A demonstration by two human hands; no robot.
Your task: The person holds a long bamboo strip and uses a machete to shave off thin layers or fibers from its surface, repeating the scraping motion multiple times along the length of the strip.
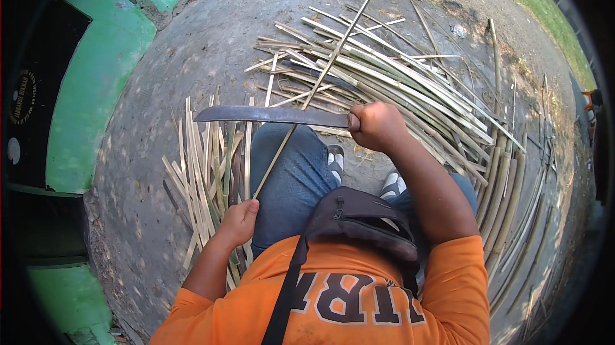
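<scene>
My right hand (pixel 378 128) is wrapped round the handle of a machete (pixel 272 115), its long grey blade pointing left above my knee. Beneath the blade runs a thin bamboo strip (pixel 334 57), slanting from my lap up to the far side. My left hand (pixel 239 222) grips the strip's near end beside my left thigh. The blade crosses over the strip; whether the two touch I cannot tell. Part of the strip is hidden under the blade.
A pile of split bamboo strips (pixel 384 76) lies ahead on the grey ground. More strips (pixel 198 181) lean at my left, and bamboo poles (pixel 503 197) lie at my right. A green wall (pixel 90 95) stands at far left. A black bag (pixel 362 224) hangs across my front.
</scene>
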